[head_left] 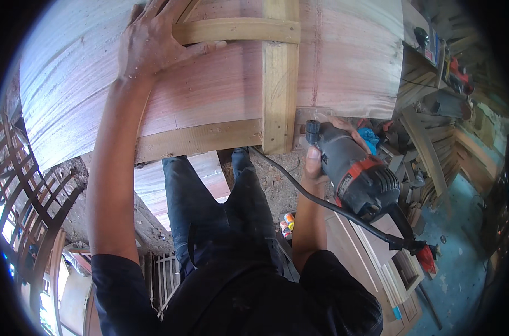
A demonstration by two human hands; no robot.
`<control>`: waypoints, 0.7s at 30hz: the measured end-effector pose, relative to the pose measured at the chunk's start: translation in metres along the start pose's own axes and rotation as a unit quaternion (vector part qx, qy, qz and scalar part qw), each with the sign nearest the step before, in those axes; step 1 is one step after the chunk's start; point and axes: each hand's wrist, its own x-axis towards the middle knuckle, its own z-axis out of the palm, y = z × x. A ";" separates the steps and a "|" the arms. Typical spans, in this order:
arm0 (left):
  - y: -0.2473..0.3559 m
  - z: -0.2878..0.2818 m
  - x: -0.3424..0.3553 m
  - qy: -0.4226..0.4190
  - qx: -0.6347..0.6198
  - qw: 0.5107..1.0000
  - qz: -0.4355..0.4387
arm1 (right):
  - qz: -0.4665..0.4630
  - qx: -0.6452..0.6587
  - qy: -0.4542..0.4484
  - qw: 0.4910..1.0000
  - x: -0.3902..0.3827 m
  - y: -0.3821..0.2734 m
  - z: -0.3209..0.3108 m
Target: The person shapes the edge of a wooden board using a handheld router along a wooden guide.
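My left hand lies spread on a pale, pink-streaked wooden panel, its thumb stretched along the lower edge of a short wooden batten. That batten meets a longer wooden strip running toward me across the panel. At the panel's near edge, right of the strip, my right hand is closed around a corded power tool. The tool has a dark cylindrical body, a red band, rear vents and a black knob. Its working end is hidden from view.
A black cord loops from under the panel past the tool. Stacked wooden frames lie at lower right. Scrap wood is piled at right, beside a blue-green floor. Wooden lattice stands at far left.
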 end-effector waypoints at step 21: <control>0.004 -0.002 0.000 -0.040 0.005 0.998 -0.043 | 0.008 0.024 0.049 0.998 0.007 0.013 0.015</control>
